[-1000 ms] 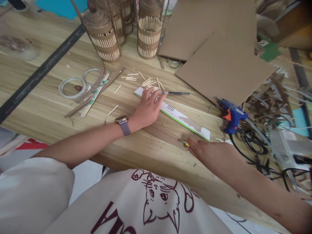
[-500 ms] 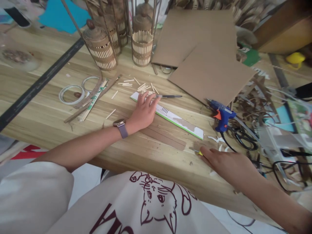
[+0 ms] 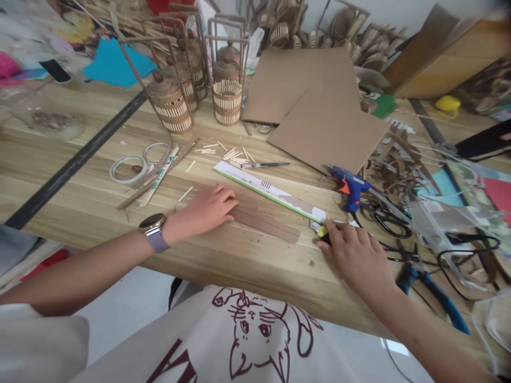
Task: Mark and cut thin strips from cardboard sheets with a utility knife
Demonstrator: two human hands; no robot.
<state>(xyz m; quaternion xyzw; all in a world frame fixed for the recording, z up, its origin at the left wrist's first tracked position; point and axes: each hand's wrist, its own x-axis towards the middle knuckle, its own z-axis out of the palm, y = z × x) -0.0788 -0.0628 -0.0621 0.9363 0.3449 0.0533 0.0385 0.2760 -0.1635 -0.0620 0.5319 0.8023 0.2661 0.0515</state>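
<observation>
My left hand (image 3: 207, 208), with a watch on its wrist, rests palm down on the wooden table at the left end of some brown cardboard strips (image 3: 267, 223); its fingers are bent and touch the strips. My right hand (image 3: 353, 255) is closed on a small yellow-and-black utility knife (image 3: 322, 231), whose tip lies near the right end of a white ruler with a green edge (image 3: 271, 191). The ruler lies diagonally just beyond the strips.
A pen (image 3: 264, 165) and loose wooden sticks (image 3: 235, 154) lie behind the ruler. A blue glue gun (image 3: 349, 186), scissors (image 3: 389, 221), blue pliers (image 3: 429, 290) and cables crowd the right. Stick lanterns (image 3: 171, 103), cardboard sheets (image 3: 319, 114) and tape rings (image 3: 128, 169) stand further back.
My left hand slid off the ruler toward me onto the cardboard strips. My right hand, with the knife, moved up to the ruler's right end. The camera tilted upward.
</observation>
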